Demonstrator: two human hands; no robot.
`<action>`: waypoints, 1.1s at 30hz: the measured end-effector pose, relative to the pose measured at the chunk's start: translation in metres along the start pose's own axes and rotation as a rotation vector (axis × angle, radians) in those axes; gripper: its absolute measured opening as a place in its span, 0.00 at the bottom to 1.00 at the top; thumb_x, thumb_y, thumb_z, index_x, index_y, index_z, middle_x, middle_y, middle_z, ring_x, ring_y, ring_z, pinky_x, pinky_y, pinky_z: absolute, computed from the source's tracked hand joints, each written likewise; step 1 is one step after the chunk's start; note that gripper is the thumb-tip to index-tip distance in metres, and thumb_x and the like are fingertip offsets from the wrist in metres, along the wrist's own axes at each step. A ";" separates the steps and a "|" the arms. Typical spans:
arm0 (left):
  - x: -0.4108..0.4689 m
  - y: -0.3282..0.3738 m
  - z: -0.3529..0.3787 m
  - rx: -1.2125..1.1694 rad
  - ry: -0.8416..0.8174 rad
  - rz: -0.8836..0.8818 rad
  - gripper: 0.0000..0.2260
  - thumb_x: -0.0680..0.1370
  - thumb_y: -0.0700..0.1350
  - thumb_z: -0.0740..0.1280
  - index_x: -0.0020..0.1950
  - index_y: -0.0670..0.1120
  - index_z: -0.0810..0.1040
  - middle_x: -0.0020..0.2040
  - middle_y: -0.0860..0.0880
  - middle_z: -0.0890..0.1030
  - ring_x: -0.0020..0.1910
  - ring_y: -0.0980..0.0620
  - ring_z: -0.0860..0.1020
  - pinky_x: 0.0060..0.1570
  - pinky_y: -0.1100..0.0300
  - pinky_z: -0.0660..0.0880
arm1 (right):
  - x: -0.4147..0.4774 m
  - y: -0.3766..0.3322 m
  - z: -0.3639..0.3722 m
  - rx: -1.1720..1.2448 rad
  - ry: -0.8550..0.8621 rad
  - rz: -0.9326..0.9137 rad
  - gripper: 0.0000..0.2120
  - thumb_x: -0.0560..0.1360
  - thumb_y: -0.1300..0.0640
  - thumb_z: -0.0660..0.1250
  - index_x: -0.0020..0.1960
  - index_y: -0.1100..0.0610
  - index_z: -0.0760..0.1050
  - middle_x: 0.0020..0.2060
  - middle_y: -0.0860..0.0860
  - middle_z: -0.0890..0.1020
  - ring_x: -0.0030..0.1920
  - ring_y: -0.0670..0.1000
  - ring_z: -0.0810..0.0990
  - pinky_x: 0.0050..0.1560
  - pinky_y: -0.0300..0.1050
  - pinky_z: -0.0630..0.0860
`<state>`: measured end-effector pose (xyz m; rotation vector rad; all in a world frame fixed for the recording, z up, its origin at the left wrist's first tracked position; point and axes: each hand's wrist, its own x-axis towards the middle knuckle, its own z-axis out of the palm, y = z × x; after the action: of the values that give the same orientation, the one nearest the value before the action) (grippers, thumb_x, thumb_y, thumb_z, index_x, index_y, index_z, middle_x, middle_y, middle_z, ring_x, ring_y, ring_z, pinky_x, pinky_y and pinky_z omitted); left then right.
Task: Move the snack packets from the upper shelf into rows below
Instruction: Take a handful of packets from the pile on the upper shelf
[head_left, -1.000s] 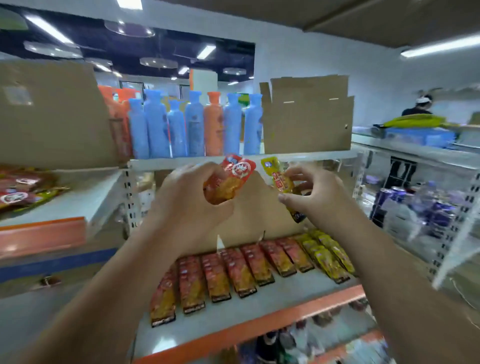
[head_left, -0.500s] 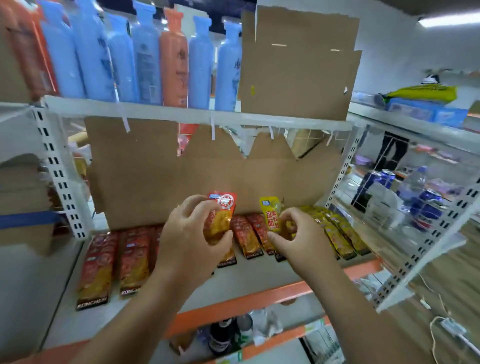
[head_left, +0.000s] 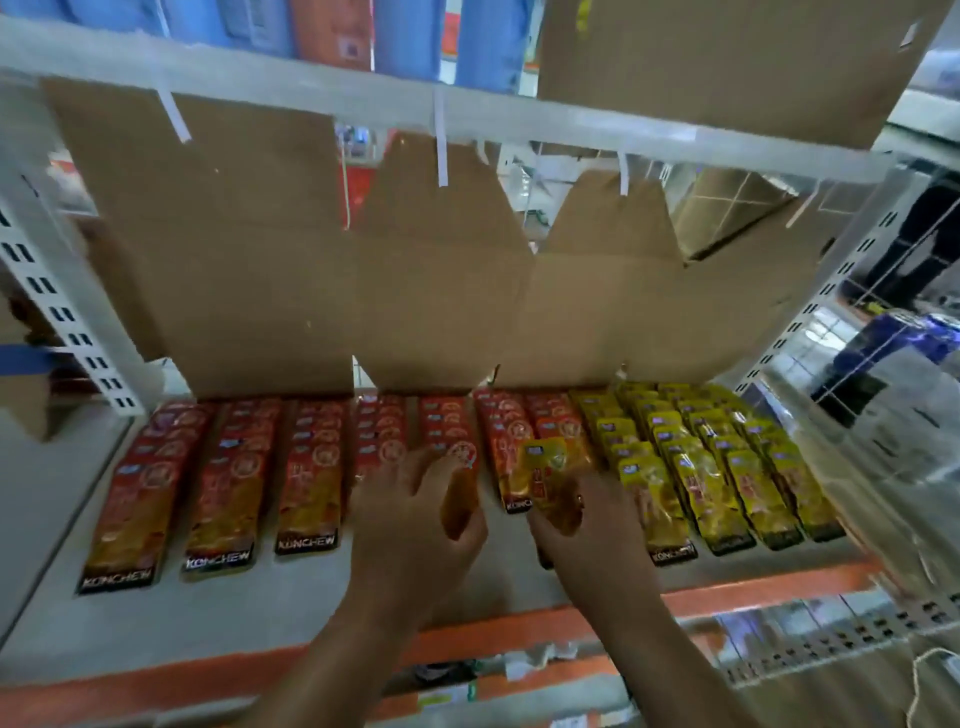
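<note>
Two packets are in play at once. Your left hand curls round a red packet, and your right hand pinches the near end of a yellow packet. Both are low over the lower shelf, near its middle.

To place them well, match colour first. The red rows fill the left and middle, and the yellow rows fill the right. Your yellow packet now hangs over the rightmost red row, so it looks as if it should shift right before you let go. The red one appears to sit over a row of its own colour. Lay each one flat and lapped onto the front of its row, then slide it until its near edge lines up with its neighbours, short of the orange shelf edge.

The stocked packets lie with their long axis running near to far and the dark branded band towards you. Your yellow packet follows this roughly, with its blue-marked end pointing far and leaning a little left (straighten it). The red one is mostly hidden by your fingers, so I cannot tell its exact heading.
</note>
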<state>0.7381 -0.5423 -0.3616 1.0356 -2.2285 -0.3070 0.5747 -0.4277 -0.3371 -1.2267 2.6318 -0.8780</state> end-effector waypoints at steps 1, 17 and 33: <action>0.001 0.001 0.007 0.009 0.021 0.002 0.22 0.69 0.56 0.76 0.61 0.50 0.82 0.60 0.47 0.81 0.54 0.43 0.78 0.50 0.47 0.75 | 0.004 0.003 0.004 0.013 -0.017 -0.008 0.24 0.68 0.39 0.71 0.59 0.52 0.75 0.51 0.50 0.75 0.52 0.55 0.76 0.50 0.50 0.74; 0.004 0.012 0.064 0.308 -0.027 -0.195 0.22 0.73 0.60 0.70 0.62 0.50 0.79 0.63 0.47 0.80 0.59 0.41 0.77 0.58 0.43 0.72 | 0.039 0.055 0.042 0.040 -0.047 -0.285 0.23 0.67 0.37 0.64 0.56 0.51 0.75 0.54 0.52 0.76 0.51 0.58 0.74 0.48 0.53 0.75; 0.003 0.009 0.067 0.371 -0.018 -0.192 0.22 0.73 0.61 0.72 0.61 0.50 0.79 0.59 0.48 0.81 0.57 0.43 0.78 0.56 0.45 0.71 | 0.040 0.058 0.047 0.103 -0.031 -0.254 0.22 0.67 0.38 0.66 0.54 0.52 0.74 0.52 0.49 0.75 0.50 0.55 0.75 0.49 0.54 0.76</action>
<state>0.6880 -0.5422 -0.4069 1.4513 -2.2556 0.0200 0.5249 -0.4487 -0.4015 -1.5556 2.4085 -1.0089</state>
